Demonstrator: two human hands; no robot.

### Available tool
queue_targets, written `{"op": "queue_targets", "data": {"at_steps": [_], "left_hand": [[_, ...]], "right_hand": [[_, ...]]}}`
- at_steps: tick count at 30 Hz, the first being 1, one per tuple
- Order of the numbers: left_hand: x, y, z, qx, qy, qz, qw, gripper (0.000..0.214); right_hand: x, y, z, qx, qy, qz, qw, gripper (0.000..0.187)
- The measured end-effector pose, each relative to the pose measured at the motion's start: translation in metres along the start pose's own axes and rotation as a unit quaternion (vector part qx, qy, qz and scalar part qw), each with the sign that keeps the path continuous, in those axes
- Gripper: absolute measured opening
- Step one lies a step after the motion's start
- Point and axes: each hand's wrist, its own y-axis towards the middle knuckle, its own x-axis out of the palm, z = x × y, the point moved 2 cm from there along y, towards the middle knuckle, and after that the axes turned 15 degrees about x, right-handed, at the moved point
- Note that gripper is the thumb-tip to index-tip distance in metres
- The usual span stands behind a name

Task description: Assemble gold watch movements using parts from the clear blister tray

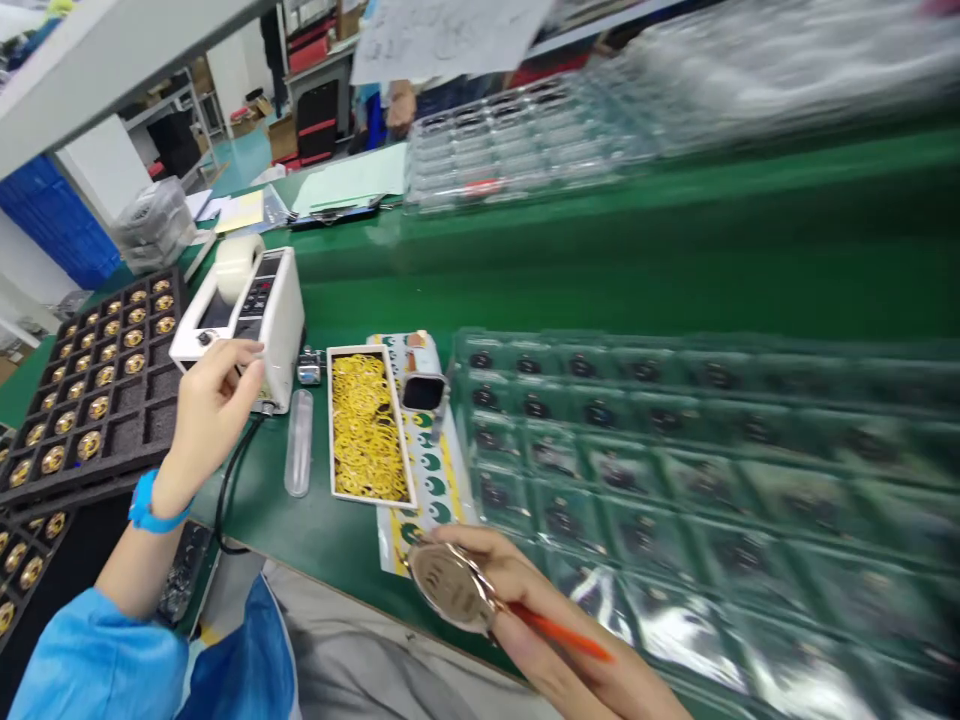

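Observation:
My left hand [212, 400] reaches to the front of the white tape dispenser [247, 315], fingers curled at its outlet; whether it pinches tape I cannot make out. A blue band sits on that wrist. My right hand [525, 610] is near the table's front edge, closed on a round metal disc [450, 585] and an orange pen [562, 630]. A white tray of yellow rubber bands [367, 425] lies between the two hands.
Black foam trays of gold round parts [97, 380] lie at the left. Clear plastic blister trays [675, 450] cover the right of the green table [600, 280]; more are stacked at the back. A smartwatch [424, 392], a clear tube [298, 442] and a sticker sheet lie near the rubber bands.

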Motion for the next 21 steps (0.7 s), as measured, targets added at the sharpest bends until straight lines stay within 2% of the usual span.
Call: {"op": "queue_targets", "data": {"at_steps": [2,3,6,8,10,13,16,21], "left_hand": [[0.010,-0.015,0.018,-0.017,-0.102,-0.010,0.995,0.030],[0.017,-0.025,0.027,-0.040,-0.164,-0.037,0.985,0.032],[0.042,-0.057,0.051,-0.127,-0.307,-0.137,0.933,0.029],[0.057,-0.072,0.061,-0.168,-0.357,-0.176,0.902,0.028],[0.067,-0.081,0.067,-0.178,-0.374,-0.190,0.890,0.026],[0.074,-0.084,0.069,-0.168,-0.358,-0.208,0.895,0.023],[0.073,-0.083,0.068,-0.161,-0.342,-0.230,0.897,0.021],[0.070,-0.082,0.067,-0.159,-0.348,-0.275,0.882,0.021]], "right_hand": [[0.001,-0.001,0.002,0.037,0.071,-0.013,0.997,0.026],[0.002,-0.001,0.002,0.052,0.110,-0.018,0.992,0.027],[0.005,0.001,0.004,0.091,0.203,-0.037,0.974,0.032],[0.007,0.001,0.004,0.103,0.231,-0.050,0.966,0.036],[0.007,-0.001,0.003,0.105,0.239,-0.055,0.964,0.038],[0.007,-0.004,0.000,0.098,0.233,-0.059,0.966,0.039],[0.007,-0.008,-0.003,0.097,0.220,-0.076,0.968,0.037],[0.007,-0.010,-0.005,0.103,0.200,-0.096,0.970,0.038]]}}
